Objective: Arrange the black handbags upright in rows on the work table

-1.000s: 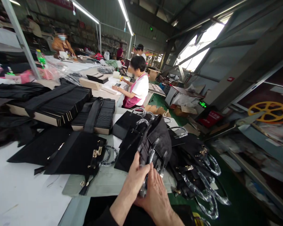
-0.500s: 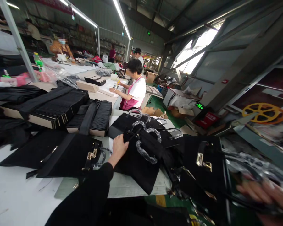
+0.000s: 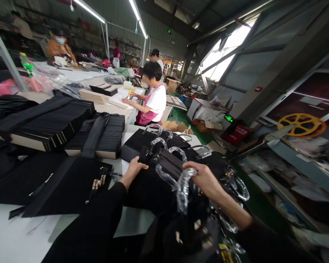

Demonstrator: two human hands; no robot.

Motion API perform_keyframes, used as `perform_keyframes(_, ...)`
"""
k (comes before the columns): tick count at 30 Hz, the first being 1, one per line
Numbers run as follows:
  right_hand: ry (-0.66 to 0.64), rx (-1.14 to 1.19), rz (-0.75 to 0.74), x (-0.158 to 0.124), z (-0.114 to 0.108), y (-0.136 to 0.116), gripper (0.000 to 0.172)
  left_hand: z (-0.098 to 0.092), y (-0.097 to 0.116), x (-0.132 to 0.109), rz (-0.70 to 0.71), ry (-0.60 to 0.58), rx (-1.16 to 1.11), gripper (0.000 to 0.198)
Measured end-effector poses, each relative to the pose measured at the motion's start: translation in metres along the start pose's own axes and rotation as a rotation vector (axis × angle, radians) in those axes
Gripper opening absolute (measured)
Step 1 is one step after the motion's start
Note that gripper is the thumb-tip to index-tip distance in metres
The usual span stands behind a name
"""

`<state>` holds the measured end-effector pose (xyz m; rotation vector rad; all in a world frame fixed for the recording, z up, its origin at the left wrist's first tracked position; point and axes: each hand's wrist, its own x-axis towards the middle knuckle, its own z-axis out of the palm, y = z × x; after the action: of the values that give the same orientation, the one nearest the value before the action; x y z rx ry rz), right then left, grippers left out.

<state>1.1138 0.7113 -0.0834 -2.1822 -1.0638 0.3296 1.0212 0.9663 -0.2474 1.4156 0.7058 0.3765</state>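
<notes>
From the head camera, the left hand (image 3: 135, 168) rests its curled fingers on a black handbag (image 3: 153, 182) lying on the bench (image 3: 13, 233). The right hand (image 3: 205, 179) is closed around a plastic-wrapped handle (image 3: 183, 190) of a second bag (hanging below it, close to the first bag's right side). A third flat bag (image 3: 71, 186) lies left. Two stacks of black sheets (image 3: 57, 128) sit behind. One seated worker (image 3: 153, 100) sits beyond.

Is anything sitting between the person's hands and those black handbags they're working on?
Nothing visible is. The left hand rests directly on the black handbag on the table, and the right hand is closed around a plastic-wrapped handle of another bag. Only the clear wrap lies between palm and handle.
</notes>
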Motion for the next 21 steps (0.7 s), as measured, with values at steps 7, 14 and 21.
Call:
perform_keyframes(7, -0.021, -0.753, -0.08, 0.075, 0.069, 0.012, 0.067, -0.015, 0.005, -0.028, 0.101, -0.185, -0.201, 0.035)
perform_keyframes(14, 0.049, -0.875, -0.416, 0.097, 0.027, -0.001, 0.084, -0.027, 0.024, -0.068, 0.11, -0.394, -0.353, 0.037)
perform_keyframes(21, -0.132, -0.56, -0.416, 0.076, -0.025, 0.002, 0.114, -0.017, 0.083, -0.095, 0.294, -0.596, -0.104, 0.015)
